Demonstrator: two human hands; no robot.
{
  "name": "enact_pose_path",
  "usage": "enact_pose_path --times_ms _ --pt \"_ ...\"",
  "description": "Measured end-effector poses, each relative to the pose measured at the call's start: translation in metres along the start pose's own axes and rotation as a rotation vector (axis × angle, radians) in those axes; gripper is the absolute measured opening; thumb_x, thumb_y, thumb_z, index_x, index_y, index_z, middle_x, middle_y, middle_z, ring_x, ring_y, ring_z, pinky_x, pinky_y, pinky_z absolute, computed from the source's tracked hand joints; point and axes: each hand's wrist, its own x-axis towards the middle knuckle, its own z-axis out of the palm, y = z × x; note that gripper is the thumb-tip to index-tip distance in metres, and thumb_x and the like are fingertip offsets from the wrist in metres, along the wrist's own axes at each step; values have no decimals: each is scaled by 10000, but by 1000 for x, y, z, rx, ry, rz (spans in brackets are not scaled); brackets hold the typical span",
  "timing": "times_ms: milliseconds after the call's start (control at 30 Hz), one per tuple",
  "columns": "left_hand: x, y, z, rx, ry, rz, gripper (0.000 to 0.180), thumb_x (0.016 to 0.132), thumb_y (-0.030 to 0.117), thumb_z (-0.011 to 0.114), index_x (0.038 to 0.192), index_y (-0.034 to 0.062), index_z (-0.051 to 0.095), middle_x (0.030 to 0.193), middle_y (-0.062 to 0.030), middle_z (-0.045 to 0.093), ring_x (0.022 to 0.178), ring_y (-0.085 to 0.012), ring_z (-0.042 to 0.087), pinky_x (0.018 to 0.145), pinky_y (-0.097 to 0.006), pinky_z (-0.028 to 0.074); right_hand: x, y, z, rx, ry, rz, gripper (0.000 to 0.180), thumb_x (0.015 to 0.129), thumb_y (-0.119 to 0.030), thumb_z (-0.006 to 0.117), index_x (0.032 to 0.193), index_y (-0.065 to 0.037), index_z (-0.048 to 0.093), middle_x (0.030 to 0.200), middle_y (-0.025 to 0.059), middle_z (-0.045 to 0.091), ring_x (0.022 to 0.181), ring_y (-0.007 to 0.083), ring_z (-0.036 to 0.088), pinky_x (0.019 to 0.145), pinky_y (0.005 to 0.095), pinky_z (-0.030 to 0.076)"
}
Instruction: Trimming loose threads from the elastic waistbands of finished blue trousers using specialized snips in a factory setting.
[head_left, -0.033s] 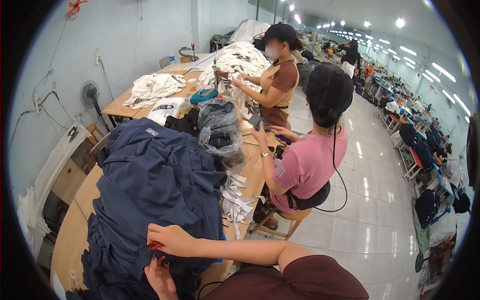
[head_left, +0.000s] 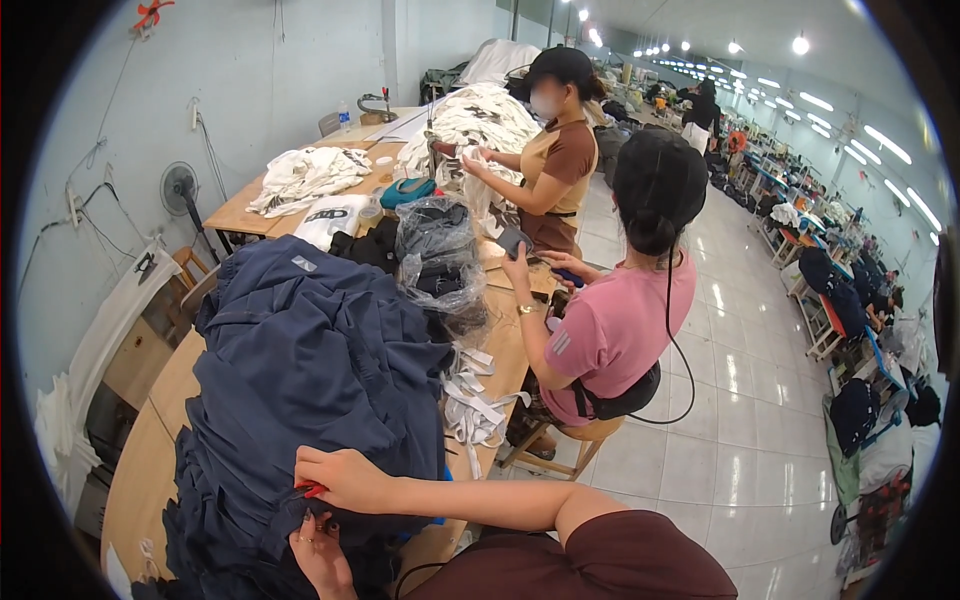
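Note:
A large heap of navy garments [head_left: 310,350] lies over the table in front of me. My right hand [head_left: 345,482], its forearm reaching in from the right, is closed around a small red-handled tool [head_left: 315,491] low on the heap. The tool's working end is hidden, so its exact kind does not show. Just below, my left hand [head_left: 320,560], with a ring on one finger, pinches a fold of a navy garment [head_left: 296,515] close to the tool.
White fabric strips [head_left: 475,400] and a clear plastic bag of dark cloth [head_left: 440,255] lie right of the heap. A person in pink [head_left: 625,320] sits beside the table; another stands beyond, near white garments [head_left: 470,125]. A fan [head_left: 180,188] stands by the left wall.

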Motion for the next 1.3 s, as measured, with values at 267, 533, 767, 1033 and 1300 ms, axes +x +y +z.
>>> enact_pose_path --times_ms 267,533,767,1033,1300 --pt "1 -2 -2 -44 -70 -5 146 929 173 536 1055 103 557 976 3 646 847 -103 622 687 -260 447 -4 0 8 -202 83 -121 165 712 -79 618 834 -54 510 839 61 468 630 201 593 527 289 480" --pt "-1 3 -2 -16 -66 18 175 941 185 515 1093 99 534 1005 -14 641 894 -106 608 742 -265 441 -3 -13 0 -60 89 -92 197 695 -41 648 830 -31 504 860 78 470 652 237 587 558 311 480" --pt "3 3 -2 62 -55 61 191 952 189 494 1116 100 533 1004 -11 640 892 -109 607 745 -257 436 -8 -10 7 54 126 -38 198 701 1 637 839 -33 499 865 71 467 668 264 581 564 330 469" --pt "1 2 -3 36 -99 31 207 945 214 502 1117 108 550 1023 4 639 900 -105 597 731 -243 411 -6 -6 12 -5 131 -65 223 698 -29 635 866 -28 488 878 81 452 660 240 579 558 314 472" --pt "3 -1 -5 -24 -191 -15 224 952 235 486 1122 115 569 1067 8 631 916 -107 591 758 -257 416 -3 -8 3 16 202 -35 264 694 -6 656 908 -47 505 912 67 473 679 238 586 551 321 477"
